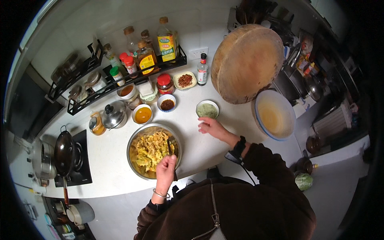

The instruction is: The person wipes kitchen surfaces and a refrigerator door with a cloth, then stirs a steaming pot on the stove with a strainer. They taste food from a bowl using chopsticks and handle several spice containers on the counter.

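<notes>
My left hand (165, 171) holds dark chopsticks (169, 147) whose tips reach into a stainless steel bowl (131, 163) of yellow, egg-like pieces (150, 148). Nothing shows in my right hand (211, 127), its fingers spread just below a small white bowl (207, 109) of pale green, mushy food. Whether the fingertips touch that bowl's rim I cannot tell. Behind the steel bowl stand a small bowl of orange liquid (142, 114) and a small bowl of dark red-brown sauce (167, 103).
A thick round wooden chopping block (249, 63) leans at the back right, beside a large pale bowl (274, 115). Seasoning bottles stand in a black wall rack (177, 62). A lidded steel pot (114, 115) stands back left; a wok (64, 153) rests at the hob, far left.
</notes>
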`<state>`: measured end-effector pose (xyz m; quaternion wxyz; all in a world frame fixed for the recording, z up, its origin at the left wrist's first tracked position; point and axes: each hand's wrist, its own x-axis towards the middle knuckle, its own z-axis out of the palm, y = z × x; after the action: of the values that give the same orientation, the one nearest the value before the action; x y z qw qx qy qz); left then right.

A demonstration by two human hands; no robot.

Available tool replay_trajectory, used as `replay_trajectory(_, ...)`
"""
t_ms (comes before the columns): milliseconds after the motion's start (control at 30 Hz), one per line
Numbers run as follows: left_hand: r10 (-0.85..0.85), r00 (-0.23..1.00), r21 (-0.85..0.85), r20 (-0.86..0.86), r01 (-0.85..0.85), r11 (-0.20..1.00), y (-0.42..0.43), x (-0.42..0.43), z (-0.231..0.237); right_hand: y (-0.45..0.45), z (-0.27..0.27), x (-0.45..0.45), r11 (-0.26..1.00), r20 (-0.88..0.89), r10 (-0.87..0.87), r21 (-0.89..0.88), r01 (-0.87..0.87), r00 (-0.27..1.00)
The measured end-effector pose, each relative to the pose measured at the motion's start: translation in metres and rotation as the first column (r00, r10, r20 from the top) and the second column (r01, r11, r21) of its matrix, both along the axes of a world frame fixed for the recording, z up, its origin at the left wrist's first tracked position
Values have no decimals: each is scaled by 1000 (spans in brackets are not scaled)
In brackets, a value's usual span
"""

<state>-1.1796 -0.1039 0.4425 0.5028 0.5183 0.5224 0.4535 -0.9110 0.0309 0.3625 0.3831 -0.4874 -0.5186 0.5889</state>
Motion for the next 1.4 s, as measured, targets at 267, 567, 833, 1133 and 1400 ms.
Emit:
replay_trajectory(267, 165, 986, -156, -17, -165, 974, -23, 14, 1, 172, -25, -5, 930, -100, -284, -270, 248, 954)
replay_trajectory(567, 579, 815, -147, 16, -571, 807, -49, 14, -1, 287, -73, -23, 739, -15, -570, -446, 504, 822)
replay_trajectory(833, 617, 787, -117, 18, -611, 783, -44, 18, 0, 302, -82, -24, 728, -40, -627, -385, 567, 778)
replay_trajectory(1133, 550, 832, -116, 73, -540, 833, -14, 19, 9, 198, -48, -17, 866, -125, -484, -206, 455, 866)
replay_trajectory(1400, 310, 932, -240, 191, -262, 935, 12, 27, 0, 45, 25, 0, 994, -232, -5, -108, -21, 973)
